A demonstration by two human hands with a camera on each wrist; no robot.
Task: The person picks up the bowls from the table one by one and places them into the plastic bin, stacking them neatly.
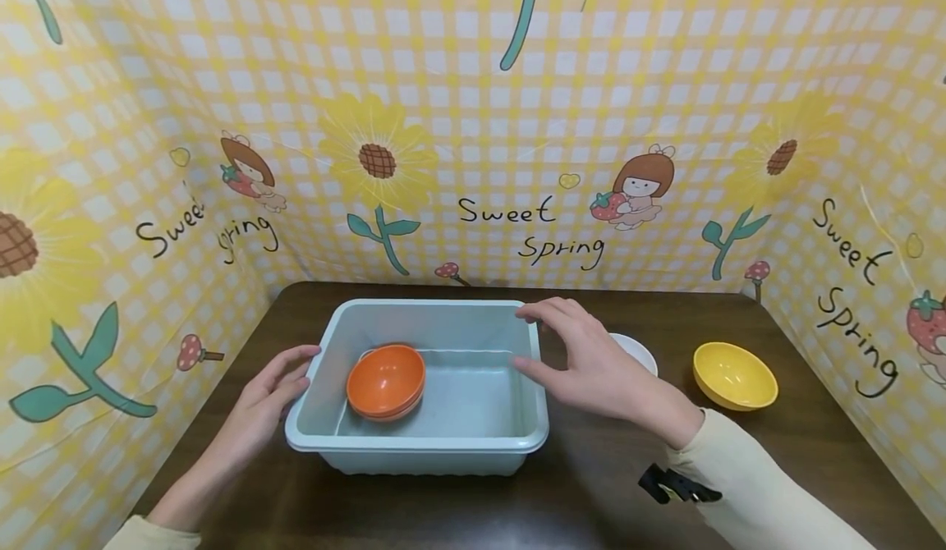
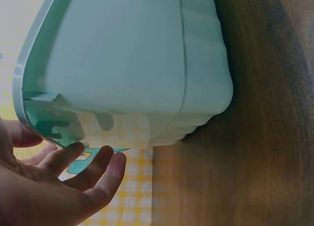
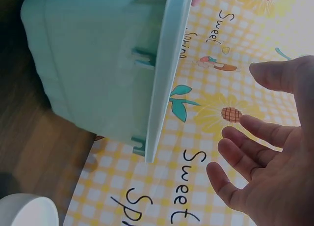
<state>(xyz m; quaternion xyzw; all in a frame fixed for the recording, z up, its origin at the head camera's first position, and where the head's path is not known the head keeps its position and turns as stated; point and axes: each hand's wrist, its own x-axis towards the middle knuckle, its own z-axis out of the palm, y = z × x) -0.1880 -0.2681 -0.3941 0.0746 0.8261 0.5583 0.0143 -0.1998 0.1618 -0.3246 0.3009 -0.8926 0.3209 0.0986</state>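
Observation:
A pale blue-green plastic basin point(image 1: 480, 443) stands on the dark wooden table. Inside, toward its left side, an orange bowl point(image 1: 386, 379) sits on top of at least one other bowl, mostly hidden under it. My left hand point(image 1: 269, 390) is at the basin's left rim, its fingertips touching the outside with fingers loosely bent. Over the right rim hovers my right hand point(image 1: 584, 361), thumb and fingers spread apart and holding nothing; the right wrist view shows a gap between this hand point(image 3: 270, 157) and the basin point(image 3: 103, 64).
A white bowl point(image 1: 637, 353) lies right of the basin, partly hidden behind my right hand. Farther right stands a yellow bowl point(image 1: 735, 376). Yellow checked cloth point(image 1: 473, 123) walls in the table point(image 1: 591, 484) at the back and sides. A black clip-like object point(image 1: 676, 484) is on the right sleeve.

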